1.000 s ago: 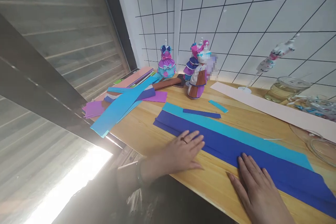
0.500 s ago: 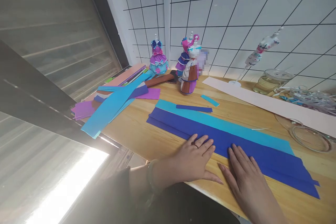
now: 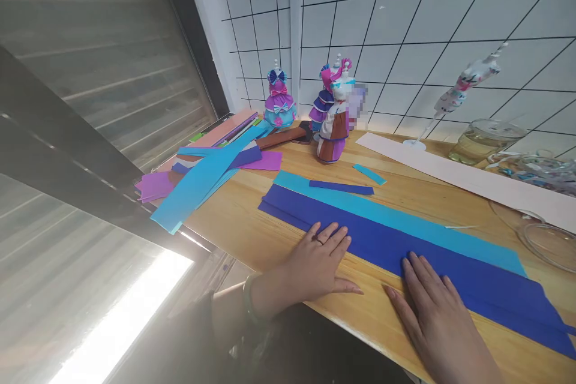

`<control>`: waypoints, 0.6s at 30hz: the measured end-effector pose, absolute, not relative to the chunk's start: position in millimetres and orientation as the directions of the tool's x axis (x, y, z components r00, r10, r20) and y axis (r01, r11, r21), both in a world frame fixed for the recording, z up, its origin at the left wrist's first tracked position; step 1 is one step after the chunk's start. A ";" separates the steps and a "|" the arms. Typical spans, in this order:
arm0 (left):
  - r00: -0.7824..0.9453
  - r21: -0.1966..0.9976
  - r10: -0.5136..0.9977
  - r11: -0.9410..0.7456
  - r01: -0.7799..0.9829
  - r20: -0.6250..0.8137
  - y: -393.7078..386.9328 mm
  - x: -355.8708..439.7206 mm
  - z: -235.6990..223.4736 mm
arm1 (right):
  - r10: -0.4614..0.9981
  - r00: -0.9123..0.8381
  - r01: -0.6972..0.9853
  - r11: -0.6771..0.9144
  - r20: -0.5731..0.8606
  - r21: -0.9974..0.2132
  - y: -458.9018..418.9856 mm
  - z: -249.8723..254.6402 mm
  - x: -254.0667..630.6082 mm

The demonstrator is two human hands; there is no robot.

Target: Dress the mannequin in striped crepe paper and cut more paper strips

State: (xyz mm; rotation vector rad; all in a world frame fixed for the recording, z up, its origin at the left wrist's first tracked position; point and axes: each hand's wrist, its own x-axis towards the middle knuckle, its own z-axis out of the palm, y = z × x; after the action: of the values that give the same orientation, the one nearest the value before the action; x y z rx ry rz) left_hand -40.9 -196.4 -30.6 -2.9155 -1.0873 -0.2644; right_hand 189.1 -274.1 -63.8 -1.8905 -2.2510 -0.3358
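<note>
A long dark blue strip (image 3: 378,246), which looks like crepe paper or fabric, lies along the front of the wooden table, its near edge folded or layered. My left hand (image 3: 317,264) rests flat on the near edge of this strip, fingers spread, thumb pointing right over bare wood. Further right, my right hand (image 3: 436,309) lies flat with its fingertips on the same strip and its thumb out to the left. Behind the dark strip, and partly beneath it, runs a light blue strip (image 3: 405,221). A narrow dark blue piece (image 3: 342,188) crosses its far edge.
Several coloured strips (image 3: 202,183) are heaped at the left. Small dressed mannequins (image 3: 279,105) stand by the grid wall, and another mannequin (image 3: 465,85) tilts at the right. A pale pink strip (image 3: 450,171), a glass jar (image 3: 483,141) and a small light blue scrap (image 3: 369,174) lie behind.
My left hand has slid left along the dark blue strip, and my right hand slightly right, so the gap between them is wider. The view has shifted a little.
</note>
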 end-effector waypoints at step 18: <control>0.624 0.095 0.780 -0.625 0.775 0.049 -174.9 -95.0 -29.6 | 0.940 -0.180 0.984 0.171 0.288 0.057 -273.5 -63.6 190.6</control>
State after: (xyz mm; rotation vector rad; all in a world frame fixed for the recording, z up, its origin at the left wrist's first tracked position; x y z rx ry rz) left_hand -95.0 -174.9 -29.6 -2.8885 -1.3850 -0.1365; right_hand 190.6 -273.5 -63.6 -1.8793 -2.2538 -0.3421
